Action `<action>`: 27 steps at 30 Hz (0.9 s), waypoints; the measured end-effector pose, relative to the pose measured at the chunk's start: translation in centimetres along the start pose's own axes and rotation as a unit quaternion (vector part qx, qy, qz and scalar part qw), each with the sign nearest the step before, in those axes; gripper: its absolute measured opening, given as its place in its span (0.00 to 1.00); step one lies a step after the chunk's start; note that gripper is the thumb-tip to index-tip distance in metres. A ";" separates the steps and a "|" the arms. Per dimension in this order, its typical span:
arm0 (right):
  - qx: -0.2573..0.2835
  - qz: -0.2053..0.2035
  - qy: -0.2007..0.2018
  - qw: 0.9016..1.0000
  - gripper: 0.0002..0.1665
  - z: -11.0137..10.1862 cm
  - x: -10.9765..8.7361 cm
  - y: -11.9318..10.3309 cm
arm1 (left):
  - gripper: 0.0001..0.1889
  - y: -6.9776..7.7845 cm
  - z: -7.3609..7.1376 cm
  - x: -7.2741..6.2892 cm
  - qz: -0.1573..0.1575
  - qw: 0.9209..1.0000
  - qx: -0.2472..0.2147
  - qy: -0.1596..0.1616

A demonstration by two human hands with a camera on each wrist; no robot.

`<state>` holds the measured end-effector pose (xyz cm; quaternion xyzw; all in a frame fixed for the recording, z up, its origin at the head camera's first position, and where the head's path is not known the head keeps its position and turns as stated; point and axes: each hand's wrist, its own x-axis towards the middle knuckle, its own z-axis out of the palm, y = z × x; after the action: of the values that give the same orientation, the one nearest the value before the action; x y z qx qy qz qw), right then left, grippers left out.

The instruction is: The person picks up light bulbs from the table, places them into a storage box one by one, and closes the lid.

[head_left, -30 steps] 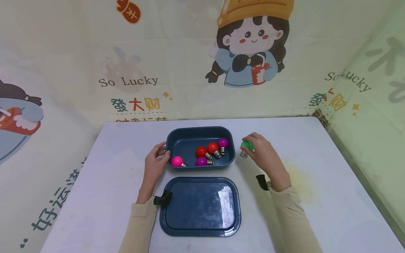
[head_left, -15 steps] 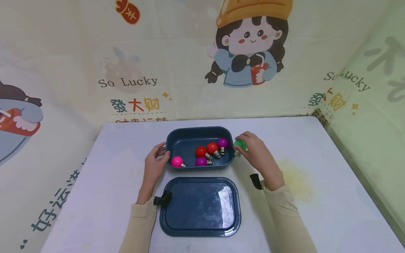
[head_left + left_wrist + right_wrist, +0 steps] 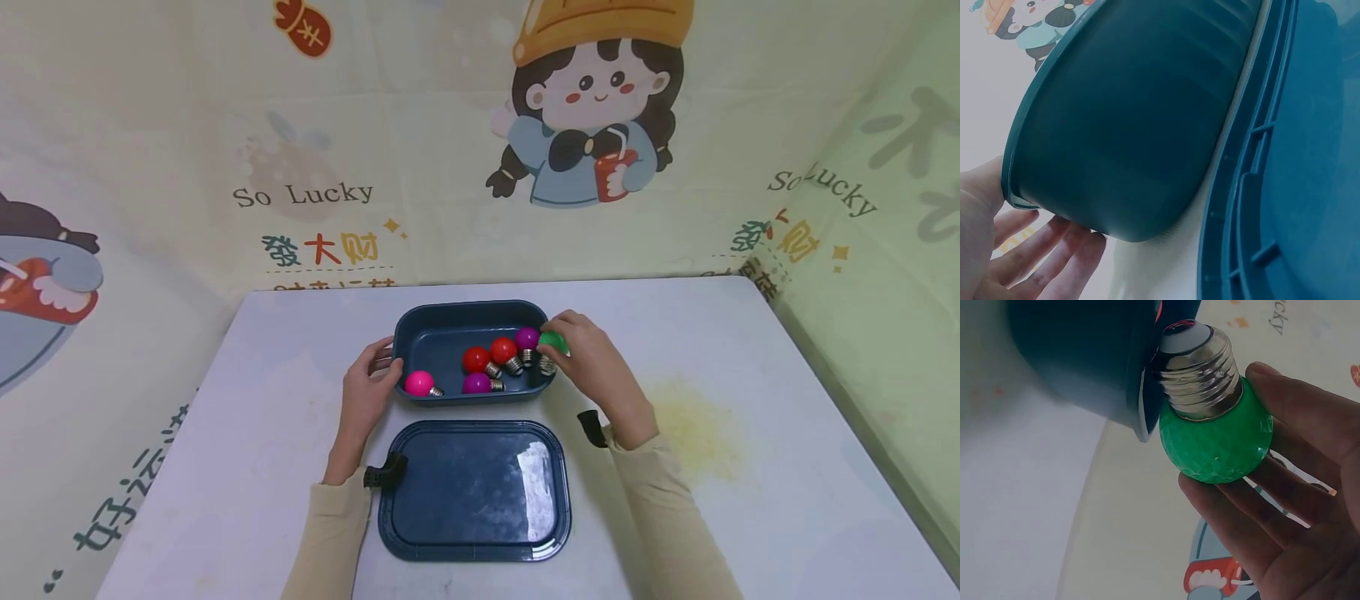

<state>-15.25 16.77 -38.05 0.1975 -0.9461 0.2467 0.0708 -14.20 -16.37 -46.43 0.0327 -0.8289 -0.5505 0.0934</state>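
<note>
R hand (image 3: 596,358) pinches green bulb (image 3: 554,342) by its globe (image 3: 1216,450); prob. light, stiff, slick & fragile: hold there gently. L hand (image 3: 367,382) grips bin (image 3: 438,337) at L end.

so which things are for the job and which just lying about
In the job:
green bulb in right hand
blue container, gripped by left hand
red bulbs, purple bulbs, pink bulb inside

Apparently not in use:
blue lid, in neither hand
printed backdrop

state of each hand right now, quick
Left hand: holding the blue box by its left end.
Right hand: holding a green bulb by its globe.
</note>
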 end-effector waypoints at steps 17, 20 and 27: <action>0.005 -0.009 -0.018 1.000 0.18 1.2 1.2 -2.1 | 0.22 0.1 -0.1 0.0 -0.013 1.000 -0.001 -0.003; 0.002 -0.010 -0.022 1.000 0.19 1.4 1.4 -2.4 | 0.22 0.0 -0.1 0.1 -0.011 1.000 0.001 -0.002; 0.008 -0.023 -0.022 0.999 0.19 1.9 1.9 -3.1 | 0.22 0.1 0.0 0.2 -0.010 1.000 0.003 -0.003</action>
<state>-15.80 12.71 -37.94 0.2255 -0.9405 0.2483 0.0544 -14.38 -16.38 -46.31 0.0391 -0.8307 -0.5488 0.0852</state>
